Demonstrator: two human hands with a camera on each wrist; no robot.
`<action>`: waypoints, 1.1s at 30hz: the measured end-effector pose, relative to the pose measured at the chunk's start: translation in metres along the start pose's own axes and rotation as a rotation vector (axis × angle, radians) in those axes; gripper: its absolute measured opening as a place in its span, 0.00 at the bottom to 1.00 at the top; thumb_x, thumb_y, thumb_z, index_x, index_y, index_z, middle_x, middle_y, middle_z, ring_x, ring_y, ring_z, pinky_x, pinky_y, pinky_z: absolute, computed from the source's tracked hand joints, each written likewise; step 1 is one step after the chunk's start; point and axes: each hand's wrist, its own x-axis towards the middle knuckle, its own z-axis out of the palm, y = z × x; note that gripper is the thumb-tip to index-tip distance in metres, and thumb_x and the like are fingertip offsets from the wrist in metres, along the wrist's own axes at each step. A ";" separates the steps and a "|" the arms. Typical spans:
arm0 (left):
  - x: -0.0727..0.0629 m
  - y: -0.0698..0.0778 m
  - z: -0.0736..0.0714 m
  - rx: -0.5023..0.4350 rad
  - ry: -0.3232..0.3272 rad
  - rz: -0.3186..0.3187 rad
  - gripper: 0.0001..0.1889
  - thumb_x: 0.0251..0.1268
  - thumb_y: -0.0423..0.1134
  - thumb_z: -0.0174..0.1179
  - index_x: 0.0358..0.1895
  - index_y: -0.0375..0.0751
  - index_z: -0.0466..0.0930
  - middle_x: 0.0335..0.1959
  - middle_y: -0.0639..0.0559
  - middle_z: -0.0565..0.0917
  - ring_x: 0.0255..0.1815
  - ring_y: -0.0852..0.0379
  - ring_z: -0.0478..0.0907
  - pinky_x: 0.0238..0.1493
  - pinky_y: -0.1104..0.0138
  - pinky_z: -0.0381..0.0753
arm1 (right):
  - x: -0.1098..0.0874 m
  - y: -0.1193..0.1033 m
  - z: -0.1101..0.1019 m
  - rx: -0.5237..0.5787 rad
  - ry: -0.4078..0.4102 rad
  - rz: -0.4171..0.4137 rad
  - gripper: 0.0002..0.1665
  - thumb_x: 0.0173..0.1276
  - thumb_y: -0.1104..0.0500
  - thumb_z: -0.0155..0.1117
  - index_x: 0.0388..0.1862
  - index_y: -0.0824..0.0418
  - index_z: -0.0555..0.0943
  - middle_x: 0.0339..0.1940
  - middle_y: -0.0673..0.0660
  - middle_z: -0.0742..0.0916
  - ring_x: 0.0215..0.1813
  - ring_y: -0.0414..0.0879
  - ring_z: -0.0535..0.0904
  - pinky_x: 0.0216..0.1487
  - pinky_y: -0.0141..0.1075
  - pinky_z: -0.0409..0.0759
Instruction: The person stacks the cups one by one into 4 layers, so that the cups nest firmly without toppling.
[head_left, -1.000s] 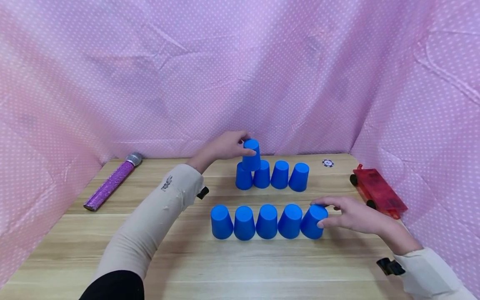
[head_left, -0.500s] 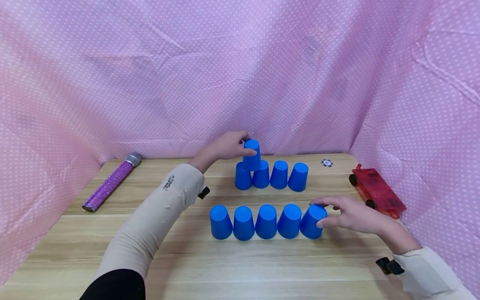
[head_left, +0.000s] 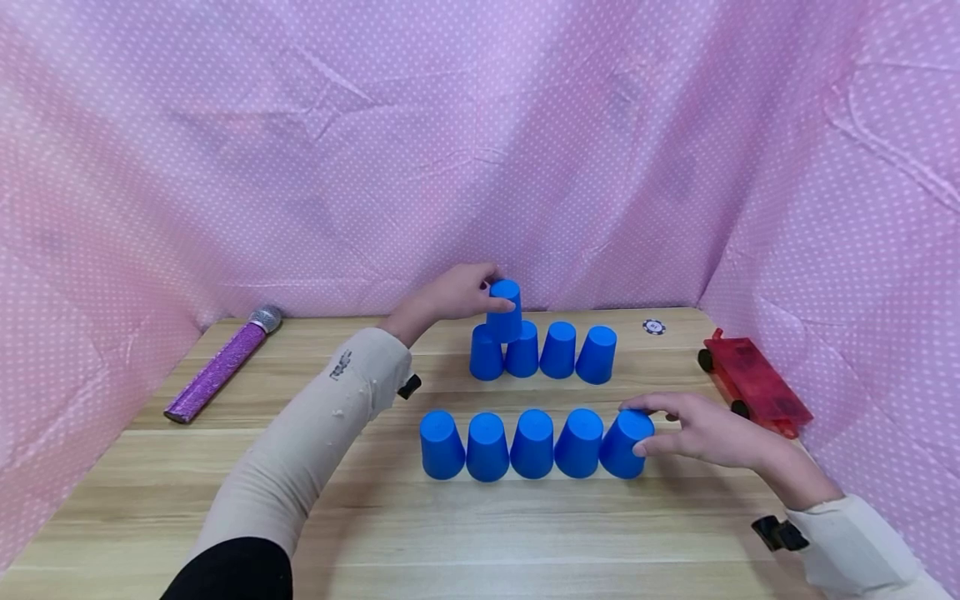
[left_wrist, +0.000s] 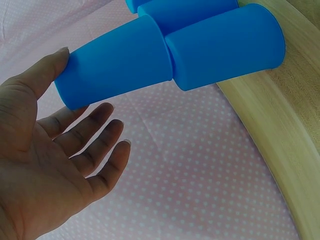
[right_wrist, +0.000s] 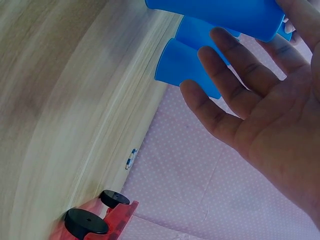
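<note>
Pink dotted cloth (head_left: 480, 150) hangs behind a pale wooden table (head_left: 465, 533). Just right of centre, the top cup (head_left: 505, 321) stands mouth down, its long axis close to upright, above the two leftmost cups of the back row (head_left: 558, 350). The left hand (head_left: 459, 292) is the nearer one, reaching in from the cup's left: thumb and forefinger pinch its narrow upper end, the other fingers spread free. In the left wrist view its rim touches a lower cup's base; whether its weight is fully borne I cannot tell. Lower right, the right hand (head_left: 712, 432) pinches the end cup (head_left: 624, 450) of the front row (head_left: 532, 446) from its right, well apart from the top cup.
</note>
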 end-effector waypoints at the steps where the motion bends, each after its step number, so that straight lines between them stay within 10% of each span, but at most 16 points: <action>1: 0.000 0.000 0.000 0.001 0.000 -0.001 0.29 0.68 0.57 0.62 0.64 0.45 0.72 0.59 0.47 0.80 0.58 0.49 0.79 0.59 0.55 0.81 | 0.000 0.000 0.000 -0.001 0.001 -0.001 0.35 0.66 0.44 0.70 0.67 0.59 0.76 0.65 0.61 0.83 0.64 0.62 0.79 0.55 0.60 0.80; 20: -0.010 -0.010 -0.005 -0.030 0.014 0.011 0.36 0.68 0.59 0.61 0.73 0.46 0.66 0.69 0.45 0.75 0.70 0.44 0.72 0.65 0.50 0.77 | 0.000 -0.004 0.002 -0.003 0.001 -0.019 0.35 0.66 0.44 0.70 0.67 0.60 0.77 0.63 0.61 0.84 0.62 0.62 0.80 0.53 0.58 0.82; 33: -0.084 -0.031 -0.019 -0.036 0.101 0.122 0.29 0.72 0.56 0.57 0.70 0.48 0.70 0.65 0.49 0.79 0.67 0.50 0.75 0.66 0.51 0.76 | -0.001 -0.003 0.000 -0.042 0.019 -0.029 0.35 0.66 0.43 0.70 0.66 0.59 0.77 0.62 0.59 0.85 0.61 0.59 0.80 0.53 0.56 0.82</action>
